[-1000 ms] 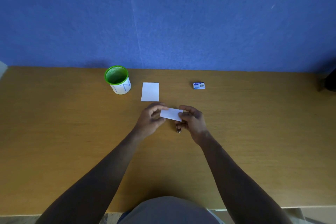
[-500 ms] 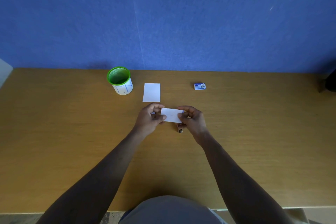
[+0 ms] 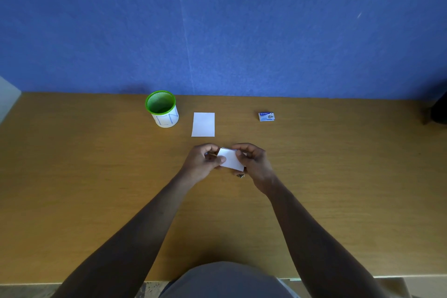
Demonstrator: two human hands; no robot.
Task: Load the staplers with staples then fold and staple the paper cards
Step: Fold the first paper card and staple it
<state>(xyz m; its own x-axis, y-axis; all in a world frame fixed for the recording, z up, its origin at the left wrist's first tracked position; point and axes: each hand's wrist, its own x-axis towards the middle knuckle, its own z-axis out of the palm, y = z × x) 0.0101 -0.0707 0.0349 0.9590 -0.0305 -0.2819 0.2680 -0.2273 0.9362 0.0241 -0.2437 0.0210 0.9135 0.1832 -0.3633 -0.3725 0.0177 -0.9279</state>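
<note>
Card [image 3: 231,161] pinched between left hand [image 3: 202,163] and right hand [image 3: 254,164] fingers, long axis tilted down-right.

This is looking like an office or study desk. A plain wooden desk [image 3: 96,189] is standing against a blue wall [image 3: 242,26] with a felt-like surface, much like a partition or pin board. A green mesh pen cup [image 3: 162,107] is sitting near the back edge, a blank white card [image 3: 203,124] is lying just beside it, and a small box of staples [image 3: 266,116] is lying further right.
</note>
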